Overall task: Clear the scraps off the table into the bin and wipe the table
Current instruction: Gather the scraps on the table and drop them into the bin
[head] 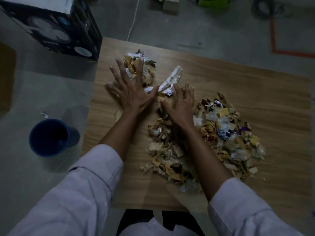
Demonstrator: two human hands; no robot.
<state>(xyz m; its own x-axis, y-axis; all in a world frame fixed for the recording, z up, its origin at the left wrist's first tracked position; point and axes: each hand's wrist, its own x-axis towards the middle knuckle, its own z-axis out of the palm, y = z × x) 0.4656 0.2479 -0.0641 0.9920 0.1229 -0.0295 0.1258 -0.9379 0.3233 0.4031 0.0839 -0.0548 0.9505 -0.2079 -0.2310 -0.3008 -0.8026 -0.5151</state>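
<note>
Scraps of torn paper, card and foil lie in heaps on the wooden table (255,86). A small heap (146,68) sits at the far left, and a large heap (225,133) spreads across the middle and right. My left hand (131,92) lies flat with fingers spread, its fingertips on the small heap. My right hand (180,106) rests palm down, fingers apart, on scraps between the heaps, beside a long white strip (172,79). The blue bin (49,138) stands on the floor left of the table, its mouth facing up.
A dark printed box (56,29) stands on the floor beyond the table's far left corner. A white cable (133,19), cardboard (170,4) and orange floor tape (274,40) lie beyond the table. A small white scrap (44,114) lies on the floor near the bin.
</note>
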